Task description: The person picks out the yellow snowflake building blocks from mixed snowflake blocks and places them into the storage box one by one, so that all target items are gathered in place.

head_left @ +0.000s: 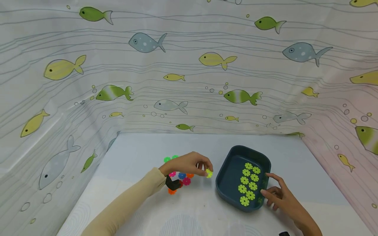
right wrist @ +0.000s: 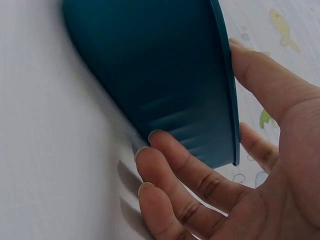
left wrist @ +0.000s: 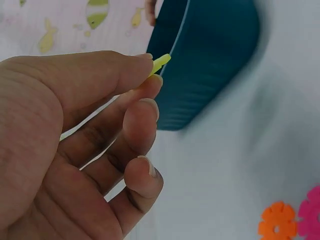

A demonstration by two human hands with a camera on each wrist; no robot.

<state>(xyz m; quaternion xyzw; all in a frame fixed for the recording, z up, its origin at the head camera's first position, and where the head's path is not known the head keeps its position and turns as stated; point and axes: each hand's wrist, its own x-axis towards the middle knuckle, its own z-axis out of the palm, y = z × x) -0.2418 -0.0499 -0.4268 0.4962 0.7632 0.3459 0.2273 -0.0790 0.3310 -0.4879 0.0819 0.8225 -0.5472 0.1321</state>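
My left hand [head_left: 192, 164] pinches a yellow flower-shaped plastic disc [head_left: 209, 173] between thumb and index finger, just left of a dark teal plastic bin [head_left: 231, 172]. In the left wrist view the disc [left wrist: 161, 63] is edge-on and overlaps the bin's rim. Several matching yellow-green discs [head_left: 244, 180] lie flat in two rows on the bin's floor, toward its right side. My right hand [head_left: 279, 195] grips the bin's right wall. Its thumb and index finger are at the rim, while the other fingertips [right wrist: 162, 137] lie against the outer wall [right wrist: 150, 65].
Left of the bin, loose flower discs in pink [head_left: 186, 181], orange [left wrist: 278, 222], blue and green lie on the white table [head_left: 203, 209], partly hidden by my left forearm. A fish-patterned sheet [head_left: 189, 88] surrounds the table at the back and sides.
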